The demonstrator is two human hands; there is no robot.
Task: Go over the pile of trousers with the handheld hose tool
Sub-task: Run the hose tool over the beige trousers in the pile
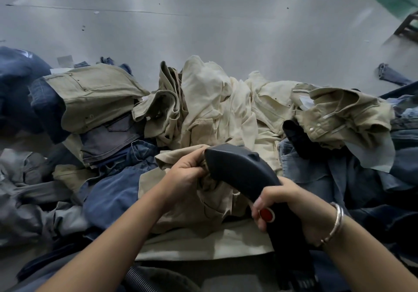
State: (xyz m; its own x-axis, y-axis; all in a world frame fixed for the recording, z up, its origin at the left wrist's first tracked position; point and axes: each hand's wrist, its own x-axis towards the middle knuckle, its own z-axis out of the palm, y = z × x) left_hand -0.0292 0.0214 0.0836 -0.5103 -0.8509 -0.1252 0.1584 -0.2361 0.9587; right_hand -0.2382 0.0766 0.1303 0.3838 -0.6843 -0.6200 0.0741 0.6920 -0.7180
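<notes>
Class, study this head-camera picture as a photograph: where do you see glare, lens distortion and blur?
Head view: pale streaks of glare lie on the grey floor; the wide lens bows the floor line and bends the pile of trousers down at both sides; edges and corners are soft, while the left hand, right hand and hose tool are fairly sharp.

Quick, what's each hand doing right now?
Left hand: pinching the beige trousers.
Right hand: gripping the hose tool by its handle.
</notes>
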